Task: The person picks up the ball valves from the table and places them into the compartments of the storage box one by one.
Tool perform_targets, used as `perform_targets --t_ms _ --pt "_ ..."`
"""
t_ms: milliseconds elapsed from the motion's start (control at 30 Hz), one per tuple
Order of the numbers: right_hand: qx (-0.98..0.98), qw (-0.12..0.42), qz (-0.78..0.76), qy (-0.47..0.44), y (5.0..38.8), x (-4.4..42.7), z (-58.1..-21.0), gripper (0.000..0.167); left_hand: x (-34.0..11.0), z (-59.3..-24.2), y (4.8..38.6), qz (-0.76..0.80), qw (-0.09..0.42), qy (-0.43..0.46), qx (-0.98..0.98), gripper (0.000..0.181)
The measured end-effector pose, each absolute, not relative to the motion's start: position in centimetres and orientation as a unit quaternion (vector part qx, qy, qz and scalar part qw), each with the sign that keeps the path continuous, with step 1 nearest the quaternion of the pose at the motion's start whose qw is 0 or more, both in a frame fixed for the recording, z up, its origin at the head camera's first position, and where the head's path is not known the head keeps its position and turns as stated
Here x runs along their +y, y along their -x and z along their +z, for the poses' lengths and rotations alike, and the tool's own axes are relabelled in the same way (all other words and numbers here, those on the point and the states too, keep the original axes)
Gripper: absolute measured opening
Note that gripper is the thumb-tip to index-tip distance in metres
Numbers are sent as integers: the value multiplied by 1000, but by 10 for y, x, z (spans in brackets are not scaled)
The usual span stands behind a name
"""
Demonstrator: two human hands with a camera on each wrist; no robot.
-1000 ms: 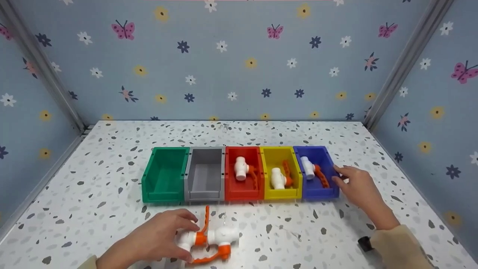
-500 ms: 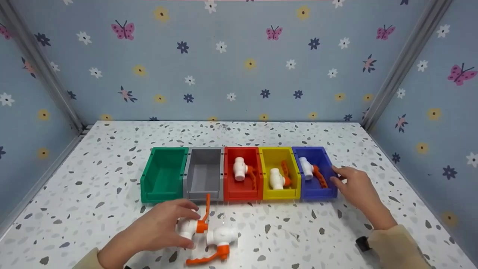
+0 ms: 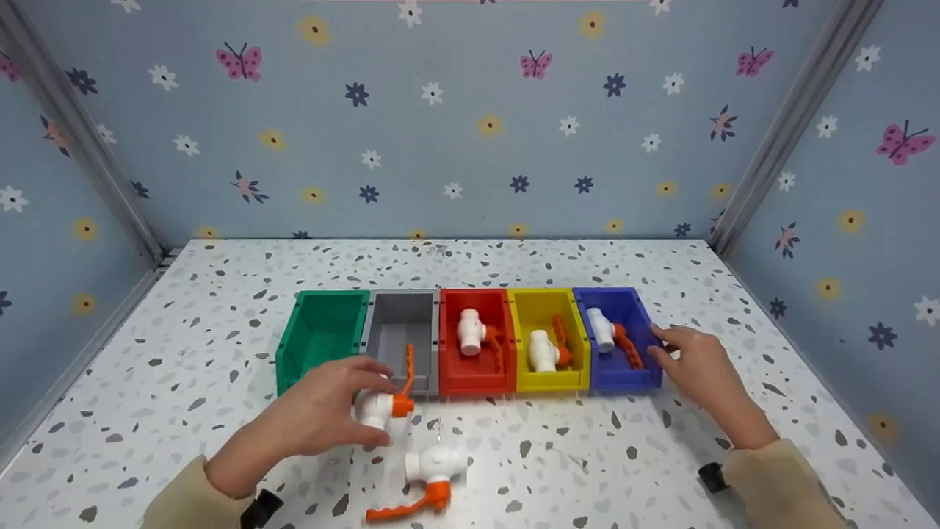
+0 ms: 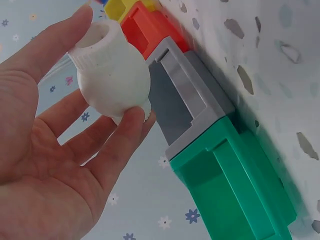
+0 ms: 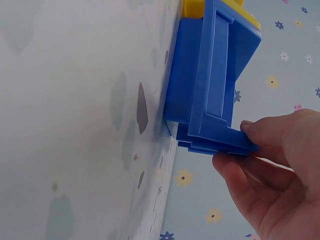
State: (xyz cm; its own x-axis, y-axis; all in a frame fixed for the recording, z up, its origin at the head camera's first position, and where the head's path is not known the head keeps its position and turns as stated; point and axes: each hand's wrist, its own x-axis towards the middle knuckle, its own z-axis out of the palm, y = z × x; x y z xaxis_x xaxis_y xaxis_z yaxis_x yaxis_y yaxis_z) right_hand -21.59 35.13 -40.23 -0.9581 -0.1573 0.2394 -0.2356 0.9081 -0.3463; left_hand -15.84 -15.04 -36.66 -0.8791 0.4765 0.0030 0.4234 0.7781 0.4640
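My left hand (image 3: 327, 404) grips a white ball valve (image 3: 374, 408) between thumb and fingers, in front of the grey bin (image 3: 404, 316). Its orange lever points up over that bin's front lip. In the left wrist view the white valve body (image 4: 112, 80) sits between the thumb and fingertips. My right hand (image 3: 701, 371) pinches the right side wall of the blue bin (image 3: 628, 378); the right wrist view shows thumb and fingers on either side of this wall (image 5: 225, 137). Another white ball valve (image 3: 437, 464) with an orange lever lies on the table below the left hand.
The green bin (image 3: 334, 316) stands at the left end of the joined row. One ball valve each lies in the red bin (image 3: 477, 382), the yellow bin (image 3: 551, 380) and the blue bin. A patterned wall (image 3: 470, 147) rises behind the speckled table (image 3: 220, 308).
My left hand has lifted the ball valve away from the one on the table and carried it forward to the grey bin's front. The right hand stays at the blue bin.
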Motion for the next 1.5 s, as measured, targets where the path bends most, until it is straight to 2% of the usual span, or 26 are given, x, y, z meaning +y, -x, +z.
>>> perform_targets --t_ms 233,767,1300,1500 --pt "-972 106 187 -100 216 352 -402 42 -143 -365 176 243 32 -227 943 46" --pt "-970 113 189 -100 216 350 -404 42 -131 -376 212 244 13 -172 954 48" --pt "-968 113 201 -100 217 348 -404 41 -110 -379 228 238 23 -130 962 46" --pt "-968 123 191 -104 216 349 -403 41 -107 -379 235 254 47 -119 959 47"
